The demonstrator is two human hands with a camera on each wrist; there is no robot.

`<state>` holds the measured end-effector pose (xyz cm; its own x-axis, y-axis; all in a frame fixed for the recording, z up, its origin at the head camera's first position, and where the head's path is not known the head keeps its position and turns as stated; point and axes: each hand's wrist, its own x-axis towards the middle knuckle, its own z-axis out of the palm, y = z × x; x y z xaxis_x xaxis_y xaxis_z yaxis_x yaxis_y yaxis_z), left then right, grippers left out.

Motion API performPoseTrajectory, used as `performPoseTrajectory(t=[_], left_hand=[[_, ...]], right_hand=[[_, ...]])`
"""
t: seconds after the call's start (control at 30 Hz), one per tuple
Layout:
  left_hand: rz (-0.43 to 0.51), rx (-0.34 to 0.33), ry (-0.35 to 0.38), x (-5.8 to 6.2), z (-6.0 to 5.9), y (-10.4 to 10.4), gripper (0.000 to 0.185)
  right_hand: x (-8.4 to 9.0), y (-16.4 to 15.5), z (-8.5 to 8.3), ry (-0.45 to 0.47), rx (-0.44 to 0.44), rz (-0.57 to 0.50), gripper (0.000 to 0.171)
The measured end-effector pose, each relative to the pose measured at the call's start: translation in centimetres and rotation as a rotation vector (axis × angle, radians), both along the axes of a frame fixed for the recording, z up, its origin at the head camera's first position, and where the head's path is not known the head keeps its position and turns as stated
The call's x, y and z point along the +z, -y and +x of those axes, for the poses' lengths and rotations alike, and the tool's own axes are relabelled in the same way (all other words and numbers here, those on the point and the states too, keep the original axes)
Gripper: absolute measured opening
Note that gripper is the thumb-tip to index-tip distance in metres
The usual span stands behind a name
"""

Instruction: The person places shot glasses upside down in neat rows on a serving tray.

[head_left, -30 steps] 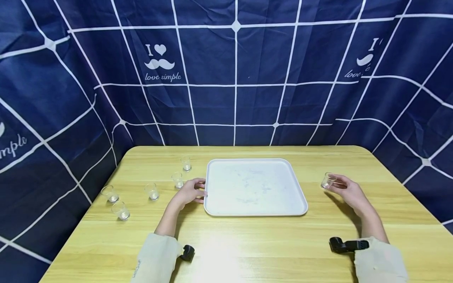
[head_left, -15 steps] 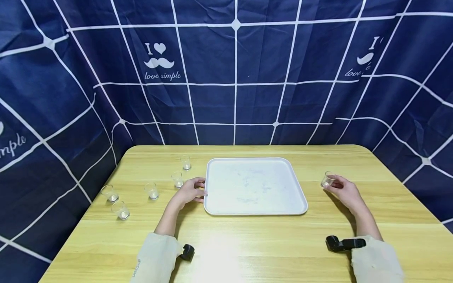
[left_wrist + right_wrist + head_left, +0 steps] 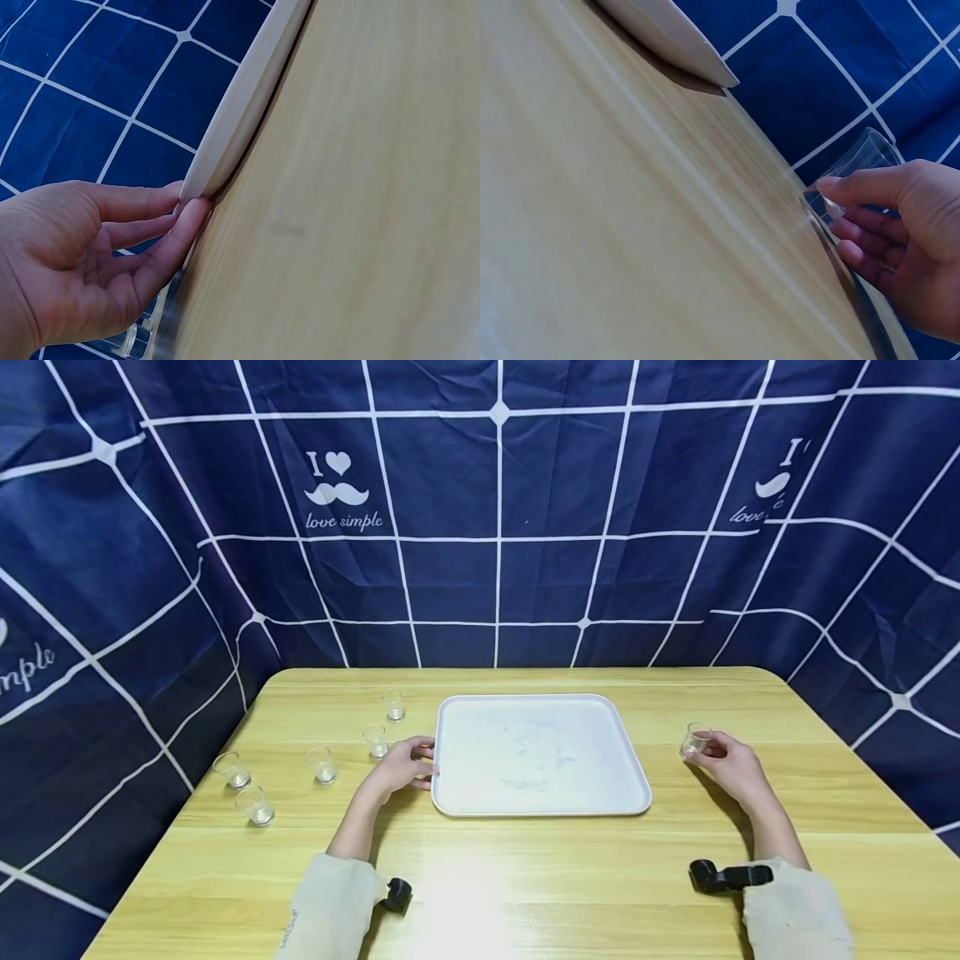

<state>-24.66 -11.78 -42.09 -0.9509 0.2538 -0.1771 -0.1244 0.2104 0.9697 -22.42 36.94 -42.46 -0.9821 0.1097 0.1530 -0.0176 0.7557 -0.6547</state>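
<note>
— What changed since a moment ago?
— Almost nothing. The right hand (image 3: pixel 731 766) still curls its fingers around the small clear glass (image 3: pixel 695 741), standing on the smooth wooden table (image 3: pixel 525 877), right of the tray.
— And the left hand (image 3: pixel 401 764)?
— Straight fingers touch the flat white tray (image 3: pixel 450 727) at its rounded edge.

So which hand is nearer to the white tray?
Left. The left hand touches the white tray at its left edge, while the right hand holds a small clear glass off to the tray's right.
</note>
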Motion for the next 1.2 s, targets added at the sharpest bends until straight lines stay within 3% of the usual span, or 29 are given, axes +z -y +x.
performPoseTrajectory(t=[0.63,1.2], left_hand=[[0.006,-0.001,-0.004,-0.2,0.0,0.0,0.050],[0.021,-0.010,-0.013,-0.2,0.1,0.2,0.050]], right_hand=[[3.6,2.9,0.3,-0.116,0.090,-0.004,0.043],[3.9,6.3,-1.6,-0.117,0.215,-0.115,0.042]])
